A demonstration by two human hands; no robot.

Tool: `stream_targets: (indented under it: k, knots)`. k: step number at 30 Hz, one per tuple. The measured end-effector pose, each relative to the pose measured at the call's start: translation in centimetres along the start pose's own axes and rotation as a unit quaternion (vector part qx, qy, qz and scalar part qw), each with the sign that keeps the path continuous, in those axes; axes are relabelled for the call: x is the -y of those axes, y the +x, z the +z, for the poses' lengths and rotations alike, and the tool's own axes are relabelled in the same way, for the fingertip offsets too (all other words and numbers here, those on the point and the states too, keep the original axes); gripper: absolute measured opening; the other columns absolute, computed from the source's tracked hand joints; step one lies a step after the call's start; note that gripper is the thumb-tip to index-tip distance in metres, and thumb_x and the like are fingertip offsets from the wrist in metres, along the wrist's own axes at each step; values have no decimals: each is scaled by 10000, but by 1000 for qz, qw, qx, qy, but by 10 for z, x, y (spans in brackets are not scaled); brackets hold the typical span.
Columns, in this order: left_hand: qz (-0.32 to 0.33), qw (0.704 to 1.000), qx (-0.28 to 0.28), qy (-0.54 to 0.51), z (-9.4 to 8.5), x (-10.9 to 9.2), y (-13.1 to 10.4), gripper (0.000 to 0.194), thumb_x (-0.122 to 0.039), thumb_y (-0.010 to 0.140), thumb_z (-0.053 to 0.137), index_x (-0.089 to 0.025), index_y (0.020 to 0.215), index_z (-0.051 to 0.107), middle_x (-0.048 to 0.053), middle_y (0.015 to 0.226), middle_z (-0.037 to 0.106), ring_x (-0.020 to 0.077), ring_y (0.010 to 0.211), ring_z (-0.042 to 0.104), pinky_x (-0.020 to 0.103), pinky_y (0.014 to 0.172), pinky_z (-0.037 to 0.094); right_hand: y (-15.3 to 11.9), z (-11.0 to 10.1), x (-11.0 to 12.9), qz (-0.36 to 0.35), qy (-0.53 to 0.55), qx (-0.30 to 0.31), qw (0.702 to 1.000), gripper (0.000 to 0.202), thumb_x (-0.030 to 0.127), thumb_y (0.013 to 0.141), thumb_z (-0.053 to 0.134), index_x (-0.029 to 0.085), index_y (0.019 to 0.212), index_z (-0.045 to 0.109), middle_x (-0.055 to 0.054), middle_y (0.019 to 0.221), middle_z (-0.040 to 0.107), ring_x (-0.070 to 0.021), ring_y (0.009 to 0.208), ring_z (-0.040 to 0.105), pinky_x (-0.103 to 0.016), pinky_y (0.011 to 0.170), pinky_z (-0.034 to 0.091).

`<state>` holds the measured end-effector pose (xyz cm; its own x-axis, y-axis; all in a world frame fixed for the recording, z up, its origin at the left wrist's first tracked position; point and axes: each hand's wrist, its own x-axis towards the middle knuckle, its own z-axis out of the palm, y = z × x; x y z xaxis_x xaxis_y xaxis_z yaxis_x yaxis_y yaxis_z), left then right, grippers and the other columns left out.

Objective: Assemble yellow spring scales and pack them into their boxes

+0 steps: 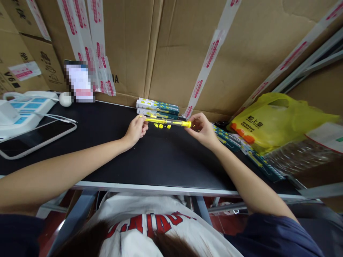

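A slim yellow tube-shaped tool [168, 122] with a see-through middle section is held nearly level above the black table. My left hand [136, 130] is closed around its left end. At the other end, the thumb and forefinger of my right hand [202, 130] pinch near the round yellow cap; what lies behind those fingers is hidden. Just beyond the tool, several small yellow pieces [160, 126] lie on the table. Behind them, a small stack of narrow printed boxes [158, 106] rests against the cardboard.
More narrow boxes [227, 139] lie right of my right hand, by a yellow plastic bag [262, 117] and clear plastic packaging [302, 155]. On the left are a power strip [34, 110], a phone [34, 139] with a cable, and another blurred-out device [80, 82] leaning on cardboard [171, 46].
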<state>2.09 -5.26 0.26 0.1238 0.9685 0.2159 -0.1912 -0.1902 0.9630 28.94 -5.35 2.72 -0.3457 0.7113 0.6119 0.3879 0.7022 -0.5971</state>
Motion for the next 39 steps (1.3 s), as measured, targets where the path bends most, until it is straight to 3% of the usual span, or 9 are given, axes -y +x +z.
stream_targets:
  k: [4, 9, 22, 25, 32, 39]
  knots:
    - [-2, 1000, 0, 3, 0, 0, 0, 206, -232, 916, 334, -199, 718, 377, -98, 448, 344, 28, 311, 256, 137, 315, 163, -2, -1, -5, -71, -136, -27, 988, 216, 199, 795, 648, 231, 936, 488, -3, 825, 579, -114, 650, 552, -236, 546, 477]
    - [-14, 1000, 2, 9, 1, 0, 0, 217, -237, 922, 329, -198, 714, 379, -98, 437, 345, 30, 309, 255, 135, 315, 164, -4, -4, -16, -176, -267, -36, 947, 226, 122, 803, 572, 230, 972, 468, -27, 877, 624, -120, 618, 553, -259, 562, 474]
    - [-39, 999, 0, 24, 1, 0, 0, 230, -237, 919, 327, -194, 700, 383, -86, 435, 355, 30, 309, 251, 145, 318, 167, -5, -7, -15, -302, -421, -20, 855, 153, 140, 862, 535, 226, 977, 481, -65, 926, 689, -179, 771, 646, -283, 645, 488]
    - [-36, 999, -1, 24, 0, 2, 1, 232, -248, 919, 332, -195, 700, 384, -85, 434, 356, 31, 310, 252, 147, 318, 167, -6, -8, -16, -290, -429, -6, 855, 106, 163, 871, 525, 223, 953, 496, -71, 938, 692, -186, 791, 650, -296, 654, 493]
    - [-11, 1000, 5, 12, 1, 1, -1, 212, -246, 916, 336, -198, 715, 386, -85, 439, 365, 32, 311, 256, 148, 321, 164, -5, -10, -15, -224, -397, -18, 890, 54, 201, 869, 520, 236, 908, 509, -87, 966, 694, -205, 826, 656, -325, 667, 509]
    - [-20, 1000, 3, 16, 1, 1, 0, 208, -261, 906, 350, -198, 711, 387, -81, 441, 361, 33, 313, 254, 152, 322, 160, -6, -12, -17, -236, -401, 12, 885, 40, 208, 873, 501, 244, 880, 486, -95, 963, 674, -219, 802, 636, -349, 661, 493]
